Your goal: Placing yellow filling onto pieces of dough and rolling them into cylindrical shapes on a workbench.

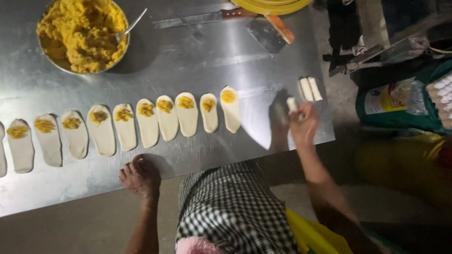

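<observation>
A row of several flat oval dough pieces (148, 122), each with a dab of yellow filling at its far end, lies across the steel table (202, 61). My left hand (140, 177) rests flat on the table's near edge, fingers spread, holding nothing. My right hand (303, 123) is raised near the table's right end, pinching a small rolled dough piece (292, 104). Two finished white rolls (310, 89) lie just beyond it near the right edge.
A metal bowl of yellow filling (82, 34) with a spoon (130, 26) sits at the far left. A long knife (202, 18) and a scraper (270, 32) lie at the far edge. A green bag (400, 103) stands right of the table.
</observation>
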